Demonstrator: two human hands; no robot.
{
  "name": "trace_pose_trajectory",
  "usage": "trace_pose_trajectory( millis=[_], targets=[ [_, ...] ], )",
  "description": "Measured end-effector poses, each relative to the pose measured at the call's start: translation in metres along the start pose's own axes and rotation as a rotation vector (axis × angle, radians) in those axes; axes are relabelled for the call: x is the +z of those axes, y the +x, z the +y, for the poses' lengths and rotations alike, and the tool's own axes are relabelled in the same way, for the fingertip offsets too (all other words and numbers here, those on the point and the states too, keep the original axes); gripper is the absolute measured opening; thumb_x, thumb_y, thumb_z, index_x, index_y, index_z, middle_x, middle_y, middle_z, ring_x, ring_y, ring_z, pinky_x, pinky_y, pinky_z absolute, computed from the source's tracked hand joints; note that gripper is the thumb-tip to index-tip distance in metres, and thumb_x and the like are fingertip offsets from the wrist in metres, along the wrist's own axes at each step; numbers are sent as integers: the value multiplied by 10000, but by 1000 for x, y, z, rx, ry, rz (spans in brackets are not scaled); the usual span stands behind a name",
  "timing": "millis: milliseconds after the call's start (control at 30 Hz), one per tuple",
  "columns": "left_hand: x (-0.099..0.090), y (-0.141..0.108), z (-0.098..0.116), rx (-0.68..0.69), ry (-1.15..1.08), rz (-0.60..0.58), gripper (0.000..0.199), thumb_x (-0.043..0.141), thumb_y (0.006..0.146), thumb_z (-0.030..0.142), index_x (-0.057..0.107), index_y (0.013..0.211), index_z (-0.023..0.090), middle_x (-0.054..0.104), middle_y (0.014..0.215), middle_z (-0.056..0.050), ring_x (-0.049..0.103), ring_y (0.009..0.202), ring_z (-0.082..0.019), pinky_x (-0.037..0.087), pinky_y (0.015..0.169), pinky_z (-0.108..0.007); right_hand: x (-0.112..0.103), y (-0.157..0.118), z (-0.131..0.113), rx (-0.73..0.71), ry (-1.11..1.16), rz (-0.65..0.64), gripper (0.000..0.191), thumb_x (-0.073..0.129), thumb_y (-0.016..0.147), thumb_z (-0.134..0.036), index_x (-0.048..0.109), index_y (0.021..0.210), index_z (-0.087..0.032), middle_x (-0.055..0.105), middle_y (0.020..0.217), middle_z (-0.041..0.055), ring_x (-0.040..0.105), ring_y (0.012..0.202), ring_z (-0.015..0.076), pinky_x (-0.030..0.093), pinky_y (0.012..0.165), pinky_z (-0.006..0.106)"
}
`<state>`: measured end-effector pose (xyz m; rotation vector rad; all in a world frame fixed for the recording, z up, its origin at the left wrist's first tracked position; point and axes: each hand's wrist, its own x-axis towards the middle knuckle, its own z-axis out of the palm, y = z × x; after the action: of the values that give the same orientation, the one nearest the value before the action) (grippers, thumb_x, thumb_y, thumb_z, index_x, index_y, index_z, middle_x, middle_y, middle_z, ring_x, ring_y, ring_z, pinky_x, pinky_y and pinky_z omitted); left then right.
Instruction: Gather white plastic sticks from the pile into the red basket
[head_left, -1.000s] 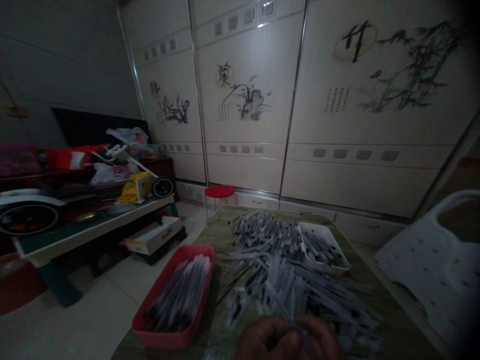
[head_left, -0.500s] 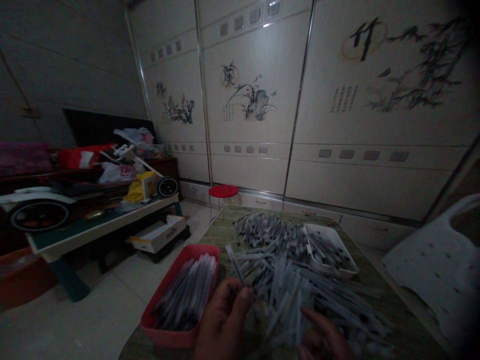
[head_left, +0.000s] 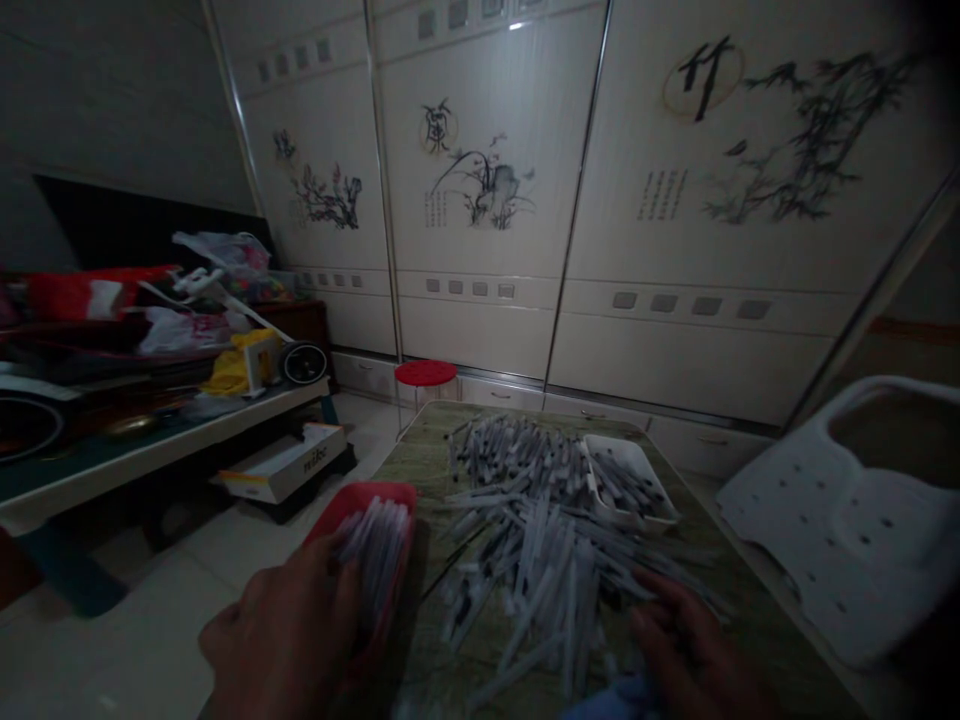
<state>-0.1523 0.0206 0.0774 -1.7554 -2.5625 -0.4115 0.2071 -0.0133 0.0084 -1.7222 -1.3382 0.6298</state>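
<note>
My left hand [head_left: 289, 620] is over the left side of the red basket [head_left: 401, 500], its fingers bent above the clear pens [head_left: 379, 545] lying inside. Whether it grips one of them is hidden. On the right, my right hand [head_left: 686, 640] is at the edge of a large loose pile of clear pens [head_left: 551, 570], thumb and index finger close together; anything between them is too dark to make out. Behind the pile, a white tray [head_left: 664, 515] holds more pens with dark tips. Another heap of pens [head_left: 510, 445] lies left of that tray.
The pens lie on a green patterned table [head_left: 405, 455]. A red stool [head_left: 426, 373] stands behind it, a white plastic chair [head_left: 847, 520] at the right. To the left are a cluttered bench [head_left: 150, 450] and an open box [head_left: 289, 465].
My left hand has moved left from the pile to the basket, and the pen it held upright no longer shows. My right hand has shifted slightly right. The view has turned a little right.
</note>
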Motion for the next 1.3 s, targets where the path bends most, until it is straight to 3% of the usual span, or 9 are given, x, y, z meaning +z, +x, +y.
trace_pose_trajectory(
  millis=[100, 200, 300, 367, 500, 633, 800, 1033, 1300],
  targets=[
    [4, -1, 2, 54, -35, 83, 508, 358, 991, 494, 666, 1287, 218, 716, 1264, -186, 631, 1138, -454, 466, 877, -615, -10, 4, -2, 27, 2, 9, 496, 591, 912, -517, 663, 1291, -205, 811, 958, 68, 768, 829, 251, 584, 640, 292],
    [11, -4, 9, 206, -190, 241, 479, 390, 987, 475, 659, 1238, 170, 725, 1217, -196, 647, 1097, -399, 471, 938, -557, -14, 8, 0, 45, -12, 56, 456, 611, 893, -517, 708, 1224, -220, 823, 1010, 80, 777, 860, 266, 600, 657, 299],
    [22, -14, 21, 369, -376, 414, 390, 477, 976, 469, 647, 1195, 196, 741, 1132, -153, 666, 1042, -337, 481, 946, -483, -15, 10, 5, 35, -56, 71, 405, 583, 911, -519, 722, 1153, -225, 821, 985, 74, 777, 854, 258, 598, 681, 299],
    [31, -23, 30, 445, -472, 449, 313, 533, 976, 426, 641, 1192, 226, 744, 1116, -113, 673, 1033, -304, 490, 925, -433, -16, 12, 8, 28, -81, 67, 379, 550, 932, -507, 722, 1107, -217, 816, 959, 70, 770, 832, 244, 586, 691, 300],
    [49, -36, 47, 602, -603, 282, 234, 582, 968, 334, 658, 1179, 265, 754, 1088, -67, 685, 1003, -254, 510, 868, -355, -16, 15, 14, 17, -114, 53, 348, 520, 943, -487, 722, 1024, -215, 807, 927, 64, 758, 841, 247, 563, 703, 316],
    [59, -44, 66, 589, -599, -13, 214, 534, 983, 323, 695, 1111, 265, 750, 1054, -70, 684, 996, -246, 517, 859, -350, -16, 16, 20, -5, -129, 8, 321, 514, 950, -466, 718, 1000, -223, 800, 932, 58, 751, 870, 257, 548, 728, 331],
    [67, -54, 86, 555, -376, -337, 237, 465, 963, 211, 695, 915, 244, 733, 961, -68, 668, 959, -250, 477, 819, -356, -16, 16, 20, -33, -144, -37, 309, 493, 971, -452, 698, 1002, -223, 790, 920, 56, 750, 885, 257, 545, 755, 332],
    [85, -61, 96, 627, -199, -438, 134, 571, 889, 225, 701, 913, 238, 714, 1060, -82, 627, 1074, -300, 447, 867, -397, -16, 19, 22, -12, -120, -37, 304, 503, 954, -450, 696, 979, -217, 774, 887, 40, 735, 839, 251, 529, 722, 325],
    [84, -61, 99, 644, -192, -452, 193, 521, 914, 223, 703, 849, 224, 703, 1065, -100, 635, 1041, -271, 455, 881, -380, -20, 23, 31, 2, -133, 2, 281, 512, 934, -441, 697, 923, -230, 776, 836, 37, 740, 809, 255, 516, 693, 328]
  ],
)
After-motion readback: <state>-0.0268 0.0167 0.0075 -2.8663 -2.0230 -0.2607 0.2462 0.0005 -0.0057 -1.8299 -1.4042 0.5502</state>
